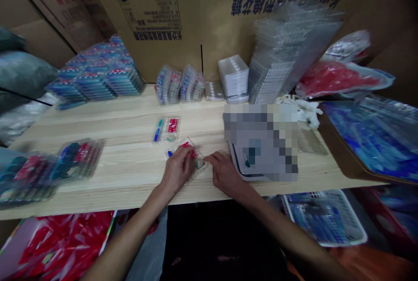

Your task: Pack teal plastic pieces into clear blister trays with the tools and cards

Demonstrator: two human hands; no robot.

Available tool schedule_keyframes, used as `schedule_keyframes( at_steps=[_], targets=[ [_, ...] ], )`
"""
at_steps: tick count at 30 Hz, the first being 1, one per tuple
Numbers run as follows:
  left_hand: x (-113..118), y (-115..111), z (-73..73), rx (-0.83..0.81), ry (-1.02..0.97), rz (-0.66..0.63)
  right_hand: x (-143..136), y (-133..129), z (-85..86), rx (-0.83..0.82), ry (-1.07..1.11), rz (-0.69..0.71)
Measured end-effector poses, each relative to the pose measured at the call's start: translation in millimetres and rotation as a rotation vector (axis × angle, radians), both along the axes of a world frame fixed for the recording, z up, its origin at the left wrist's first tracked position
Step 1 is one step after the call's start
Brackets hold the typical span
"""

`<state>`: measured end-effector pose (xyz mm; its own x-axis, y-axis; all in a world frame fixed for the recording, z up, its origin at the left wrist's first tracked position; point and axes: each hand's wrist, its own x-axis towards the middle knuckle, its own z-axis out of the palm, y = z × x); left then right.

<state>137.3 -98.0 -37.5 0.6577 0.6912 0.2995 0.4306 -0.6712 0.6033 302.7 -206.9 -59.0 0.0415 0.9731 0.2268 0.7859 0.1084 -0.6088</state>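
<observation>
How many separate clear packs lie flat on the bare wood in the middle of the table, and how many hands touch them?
Clear pack under the hands: 1
Clear pack lying apart, farther back: 1
Hands on the near pack: 2, left hand and right hand
Total: 2 packs, 2 hands

left hand (pixel 178 168): bare, no glove or ring | right hand (pixel 225 173): bare | forearms: sleeveless, uncovered

Dim indoor light, brightest on the wooden table (pixel 130 172) at centre, dark corners and lower middle, motion blur at left and right edges, wide-angle bending, pixelated block right of centre.
</observation>
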Motion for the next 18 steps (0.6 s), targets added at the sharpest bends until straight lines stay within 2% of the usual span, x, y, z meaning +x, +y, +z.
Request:
schedule_keyframes(
  at_steps=[3, 5, 8, 12, 15, 18],
  targets=[
    [-25, -7, 8.7, 0.023, -0.023, 0.103, -4, -4, 4.4, -0.014, -0.214, 0.108],
    [-40, -17, 7.0, 0.063, 0.082, 0.057, -5, -1, 10.1, -0.057, -0.331, 0.167],
    [-54, -33, -5.1, 0.109, 0.221, -0.040, -4, 8, 23.2, -0.121, -0.438, 0.225],
    [-62, -40, -21.6, 0.148, 0.228, -0.111, -6, 10, 34.9, -0.135, -0.442, 0.239],
    [-65, -34, -27.4, 0.176, 0.237, -0.210, -8, 5, 30.4, -0.133, -0.429, 0.369],
    [-62, -20, -29.7, 0.208, 0.238, -0.276, -2, 7, 21.7, -0.110, -0.311, 0.305]
  ],
)
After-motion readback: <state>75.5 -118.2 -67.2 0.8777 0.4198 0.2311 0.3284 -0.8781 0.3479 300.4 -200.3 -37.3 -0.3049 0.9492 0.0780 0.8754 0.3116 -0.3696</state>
